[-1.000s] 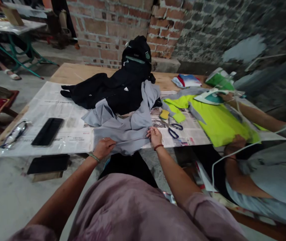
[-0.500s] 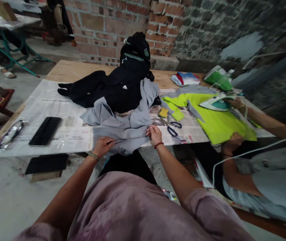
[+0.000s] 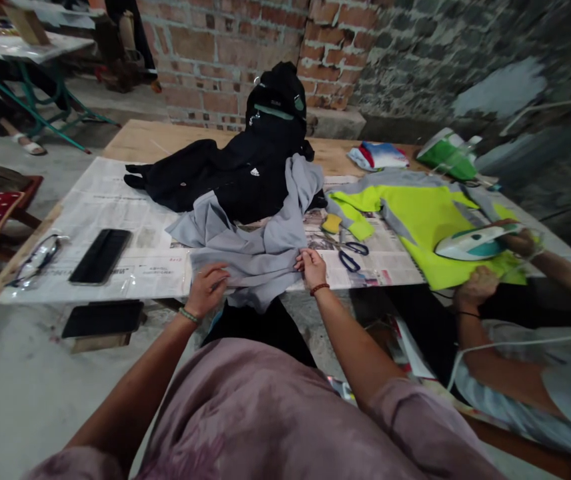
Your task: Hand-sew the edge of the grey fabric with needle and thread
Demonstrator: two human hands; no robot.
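Observation:
A crumpled light grey garment (image 3: 245, 250) lies at the table's front edge, its lower part hanging over it. My left hand (image 3: 208, 288) rests at the garment's left side, fingers loosely bent and apart, holding nothing. On the right side, my right hand (image 3: 312, 267) pinches the grey fabric between thumb and fingers. Behind the garment is a black jacket (image 3: 225, 173) with a small white logo, partly covered by the grey cloth. Dark-handled scissors (image 3: 350, 257) and a yellow piece (image 3: 332, 223) lie to the right of my right hand.
At right, a co-worker's hand moves an iron (image 3: 475, 243) over a yellow-green and grey garment (image 3: 415, 213). A black phone (image 3: 100, 257) and glasses (image 3: 38, 260) lie at left on newspaper. A black bag (image 3: 278, 93), folded cloth (image 3: 378, 157) and green bag (image 3: 448, 155) stand behind.
My left hand has loosened its pinch on the grey fabric, and its fingers have opened. The co-worker's iron has moved right and nearer the front edge. The view has shifted slightly.

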